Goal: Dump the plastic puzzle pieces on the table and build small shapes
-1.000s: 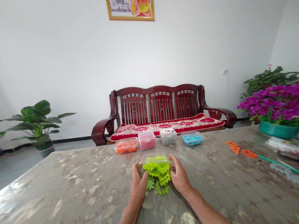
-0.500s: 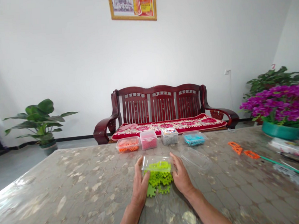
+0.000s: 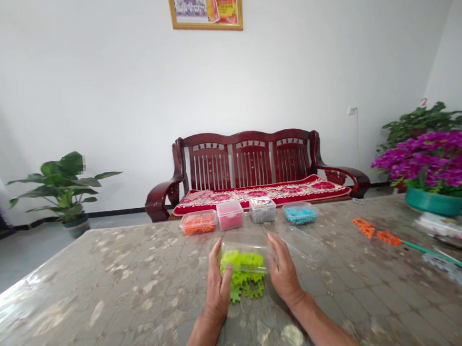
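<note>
A clear plastic box point(image 3: 244, 240) is tipped over between my two hands. My left hand point(image 3: 218, 283) grips its left side, with the thumb along the near edge. On the opposite side my right hand point(image 3: 284, 272) presses against the box wall. Lime-green notched plastic building pieces point(image 3: 244, 278) show through the box and lie heaped on the table below its near edge. How many are still inside I cannot tell. A clear lid point(image 3: 308, 245) lies flat just beyond my right hand.
Along the far table edge stand boxes of orange pieces point(image 3: 198, 224), pink pieces point(image 3: 230, 220), grey pieces point(image 3: 263, 214) and blue pieces point(image 3: 300, 214). Loose orange pieces point(image 3: 388, 238), grey pieces point(image 3: 445, 264) and a teal flowerpot point(image 3: 434, 201) are at the right.
The box has lifted and tilted slightly, its far edge now higher. My right hand has shifted a little to the right. The green heap sits nearly as before.
</note>
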Action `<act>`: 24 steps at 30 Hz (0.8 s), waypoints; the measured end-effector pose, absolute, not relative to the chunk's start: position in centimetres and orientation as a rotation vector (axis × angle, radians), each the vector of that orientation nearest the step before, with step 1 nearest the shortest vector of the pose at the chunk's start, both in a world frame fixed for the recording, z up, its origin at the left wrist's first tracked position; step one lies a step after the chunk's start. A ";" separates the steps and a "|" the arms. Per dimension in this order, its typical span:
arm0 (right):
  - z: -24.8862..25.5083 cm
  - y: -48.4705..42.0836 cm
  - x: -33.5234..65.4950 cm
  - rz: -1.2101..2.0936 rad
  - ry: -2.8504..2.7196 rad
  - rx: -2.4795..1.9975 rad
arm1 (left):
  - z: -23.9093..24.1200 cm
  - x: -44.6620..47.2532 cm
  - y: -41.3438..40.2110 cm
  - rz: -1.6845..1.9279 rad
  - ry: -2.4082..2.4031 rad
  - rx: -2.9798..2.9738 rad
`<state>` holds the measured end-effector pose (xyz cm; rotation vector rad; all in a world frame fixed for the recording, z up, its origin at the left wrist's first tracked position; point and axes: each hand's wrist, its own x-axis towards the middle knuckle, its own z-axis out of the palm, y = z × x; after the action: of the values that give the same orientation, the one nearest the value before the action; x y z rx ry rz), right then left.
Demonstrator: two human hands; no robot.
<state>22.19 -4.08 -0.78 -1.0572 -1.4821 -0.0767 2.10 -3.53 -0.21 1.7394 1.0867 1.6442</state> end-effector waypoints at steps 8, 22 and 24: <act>-0.8 -4.2 22.3 -0.062 -1.477 -1.082 | -0.4 2.2 -3.4 1.657 1.104 1.722; -1.2 -4.1 22.9 0.225 -1.351 -1.188 | -0.8 2.1 -3.4 1.589 1.058 1.716; -1.2 -4.1 22.9 0.238 -1.336 -1.182 | -0.7 2.2 -3.5 1.590 1.051 1.700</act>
<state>22.93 -4.13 -1.18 -1.1816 -1.3362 0.2383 2.17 -3.49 -0.66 1.7002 1.0507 1.5903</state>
